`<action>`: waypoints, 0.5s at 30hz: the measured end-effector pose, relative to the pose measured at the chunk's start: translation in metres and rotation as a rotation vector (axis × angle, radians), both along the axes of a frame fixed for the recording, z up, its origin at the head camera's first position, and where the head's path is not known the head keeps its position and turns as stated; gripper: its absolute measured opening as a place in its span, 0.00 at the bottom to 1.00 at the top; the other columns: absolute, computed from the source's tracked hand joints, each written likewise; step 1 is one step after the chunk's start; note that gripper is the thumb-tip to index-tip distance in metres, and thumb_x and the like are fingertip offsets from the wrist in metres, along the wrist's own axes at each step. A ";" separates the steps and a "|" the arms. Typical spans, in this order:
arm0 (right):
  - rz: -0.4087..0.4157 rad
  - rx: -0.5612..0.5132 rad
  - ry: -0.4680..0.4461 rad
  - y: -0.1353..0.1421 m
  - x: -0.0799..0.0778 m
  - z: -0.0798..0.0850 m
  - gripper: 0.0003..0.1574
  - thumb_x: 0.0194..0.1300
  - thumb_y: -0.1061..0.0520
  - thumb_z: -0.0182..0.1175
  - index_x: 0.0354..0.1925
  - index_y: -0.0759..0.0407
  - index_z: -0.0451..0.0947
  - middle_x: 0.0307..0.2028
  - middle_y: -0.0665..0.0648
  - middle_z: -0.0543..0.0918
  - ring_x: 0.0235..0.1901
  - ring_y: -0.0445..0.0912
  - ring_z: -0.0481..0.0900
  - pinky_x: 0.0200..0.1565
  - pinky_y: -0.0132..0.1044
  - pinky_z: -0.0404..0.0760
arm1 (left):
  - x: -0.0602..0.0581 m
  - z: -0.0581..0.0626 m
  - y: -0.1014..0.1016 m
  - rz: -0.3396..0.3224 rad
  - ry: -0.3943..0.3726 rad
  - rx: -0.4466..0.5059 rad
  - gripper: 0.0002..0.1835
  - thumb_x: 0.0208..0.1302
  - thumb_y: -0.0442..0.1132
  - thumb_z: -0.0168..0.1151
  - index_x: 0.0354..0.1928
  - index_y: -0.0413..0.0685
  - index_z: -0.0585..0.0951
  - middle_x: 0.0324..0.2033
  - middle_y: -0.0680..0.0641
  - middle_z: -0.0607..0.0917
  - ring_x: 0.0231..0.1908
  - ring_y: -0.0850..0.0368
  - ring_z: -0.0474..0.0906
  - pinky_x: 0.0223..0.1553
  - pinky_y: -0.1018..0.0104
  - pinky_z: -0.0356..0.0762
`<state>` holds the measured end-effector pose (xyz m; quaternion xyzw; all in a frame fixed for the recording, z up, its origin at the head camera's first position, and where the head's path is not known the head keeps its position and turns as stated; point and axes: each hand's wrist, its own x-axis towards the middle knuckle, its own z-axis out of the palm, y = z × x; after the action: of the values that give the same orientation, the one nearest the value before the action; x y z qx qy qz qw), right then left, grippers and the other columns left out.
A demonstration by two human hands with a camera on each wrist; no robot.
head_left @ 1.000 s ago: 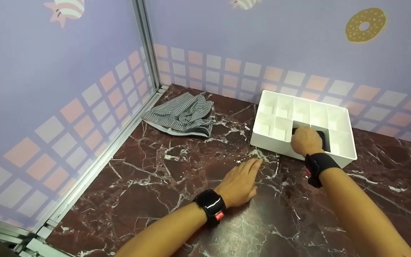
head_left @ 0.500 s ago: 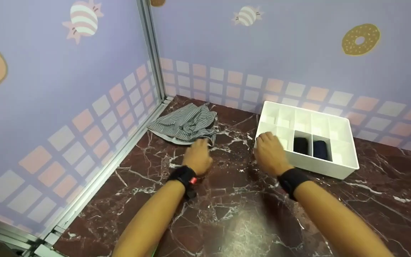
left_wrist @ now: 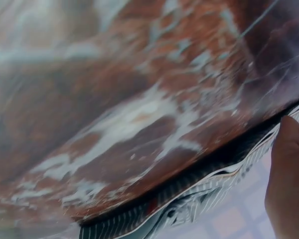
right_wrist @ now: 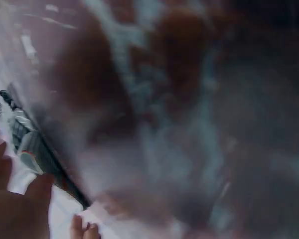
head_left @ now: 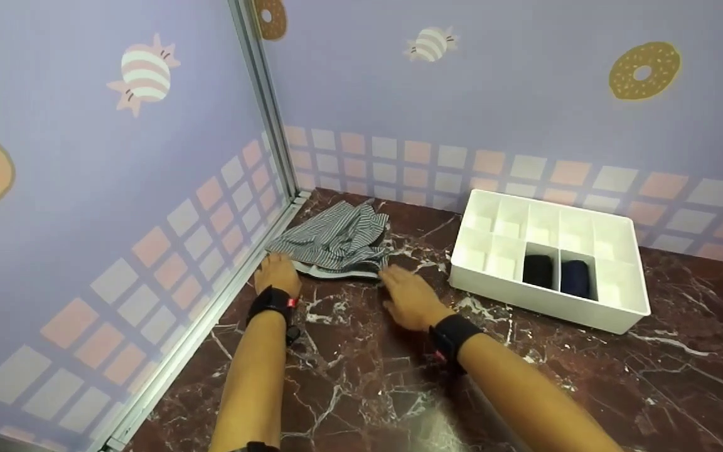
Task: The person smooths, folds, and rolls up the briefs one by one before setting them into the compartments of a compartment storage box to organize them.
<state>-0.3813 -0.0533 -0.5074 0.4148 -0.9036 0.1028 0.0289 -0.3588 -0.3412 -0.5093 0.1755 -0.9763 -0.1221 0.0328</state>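
Laid at the left front corner of a limp, crumpled cloth of fine grey-and-white stripes (head_left: 342, 235) with the left hand (head_left: 277, 276); in the left wrist view, seen with the thumb against the cloth's edge. Cannot tell whether pinching or merely touching, with the fingertips out of sight. Poised at the right front corner with the right hand (head_left: 412, 300), with fingers loosely extended and thumb apart, apparently grasping nothing; too blurred in the right wrist view to judge contact.

Best, by the look of the loose folds, to pinch the front edge at matching corners, with thumb above and fingers beneath, and to keep even tension so as not to bunch the middle further. Better to lift a little than to drag.

Heaped near the far left corner of a glossy, dark-red, white-veined marble-patterned tabletop (head_left: 349, 351), just beside a pale, straight metal rail (head_left: 201, 323). Thin and ruffled in the middle, flatter along the pale front hem.

Farther right, well apart from the cloth, note a white, rigid, rectangular tray (head_left: 537, 298) with two rows of five compartments. Filled, in the front row, with a black, rounded, soft-looking bundle (head_left: 538, 270) third from left and a navy, rounded, soft-looking bundle (head_left: 575, 278) fourth.
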 end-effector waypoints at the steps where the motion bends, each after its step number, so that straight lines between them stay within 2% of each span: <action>1: 0.031 0.033 -0.027 0.001 0.003 -0.002 0.37 0.63 0.54 0.56 0.65 0.68 0.58 0.65 0.66 0.61 0.65 0.60 0.58 0.62 0.55 0.58 | 0.000 -0.001 -0.001 -0.001 -0.003 0.001 0.29 0.61 0.36 0.49 0.64 0.32 0.61 0.63 0.32 0.61 0.62 0.36 0.55 0.57 0.40 0.57; 5: 0.092 0.102 -0.027 0.009 0.008 -0.004 0.31 0.64 0.53 0.54 0.61 0.67 0.65 0.63 0.64 0.66 0.63 0.58 0.62 0.60 0.55 0.61 | 0.000 -0.002 -0.001 0.027 0.011 -0.022 0.28 0.63 0.34 0.47 0.64 0.31 0.60 0.64 0.32 0.60 0.62 0.35 0.54 0.57 0.39 0.56; 9: 0.084 0.063 0.014 0.015 0.008 -0.003 0.27 0.60 0.54 0.59 0.56 0.65 0.70 0.60 0.64 0.68 0.59 0.58 0.65 0.57 0.53 0.66 | 0.000 -0.002 0.003 0.033 -0.019 -0.005 0.29 0.64 0.35 0.46 0.66 0.32 0.57 0.66 0.32 0.57 0.64 0.35 0.52 0.59 0.39 0.53; 12: 0.105 0.091 -0.042 0.018 0.010 -0.003 0.27 0.60 0.55 0.58 0.55 0.66 0.68 0.62 0.66 0.65 0.60 0.59 0.63 0.57 0.53 0.66 | 0.001 -0.005 0.008 0.028 -0.070 0.029 0.30 0.65 0.37 0.46 0.67 0.33 0.56 0.66 0.32 0.55 0.65 0.36 0.50 0.61 0.40 0.51; 15: 0.144 0.178 -0.131 0.020 0.014 0.000 0.27 0.63 0.57 0.55 0.58 0.66 0.65 0.62 0.65 0.65 0.63 0.59 0.61 0.60 0.53 0.63 | 0.003 -0.010 0.009 0.024 -0.079 0.026 0.31 0.64 0.38 0.49 0.66 0.33 0.56 0.65 0.33 0.58 0.64 0.36 0.52 0.59 0.40 0.53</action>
<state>-0.3671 -0.0332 -0.5074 0.4721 -0.8769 0.0509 -0.0749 -0.3560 -0.3322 -0.5188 0.1922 -0.9731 -0.1273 -0.0068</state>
